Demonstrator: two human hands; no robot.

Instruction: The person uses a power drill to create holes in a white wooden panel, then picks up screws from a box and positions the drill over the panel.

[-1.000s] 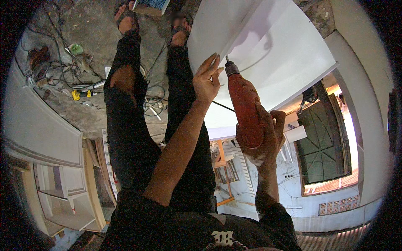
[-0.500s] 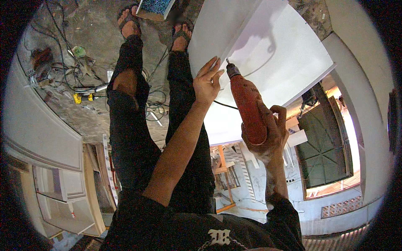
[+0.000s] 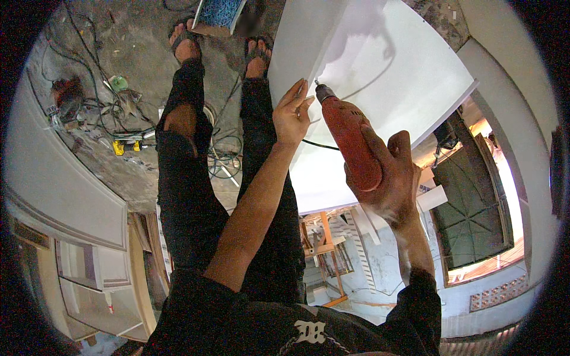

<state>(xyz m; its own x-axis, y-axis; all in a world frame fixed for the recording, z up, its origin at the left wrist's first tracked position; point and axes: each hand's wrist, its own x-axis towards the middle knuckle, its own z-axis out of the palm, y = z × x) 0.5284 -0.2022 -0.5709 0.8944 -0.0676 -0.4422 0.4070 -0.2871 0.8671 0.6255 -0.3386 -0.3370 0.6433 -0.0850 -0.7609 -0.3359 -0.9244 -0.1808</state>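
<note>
My right hand (image 3: 389, 172) is wrapped round the rear of a red power drill (image 3: 354, 142). Its dark chuck (image 3: 324, 93) and short bit point away from me and slightly left, over a white panel (image 3: 409, 65). A dark cord shows beside the drill's body. My left hand (image 3: 292, 115) is at the panel's left part, just left of the chuck. Its fingers and thumb stretch forward with a gap between them, and I see nothing held there. Whether the bit touches the panel I cannot tell.
An open box of blue screws (image 3: 218, 15) stands beyond my feet. Tangled cables (image 3: 222, 155) and a yellow tool (image 3: 123, 146) lie on the concrete floor at left. White cabinet pieces (image 3: 98, 285) stand at lower left. A wooden frame (image 3: 326, 237) is behind the panel.
The drill's tip has shifted slightly left and farther away, toward my left fingertips. My right hand has swung a little right and forward; my left hand has barely moved.
</note>
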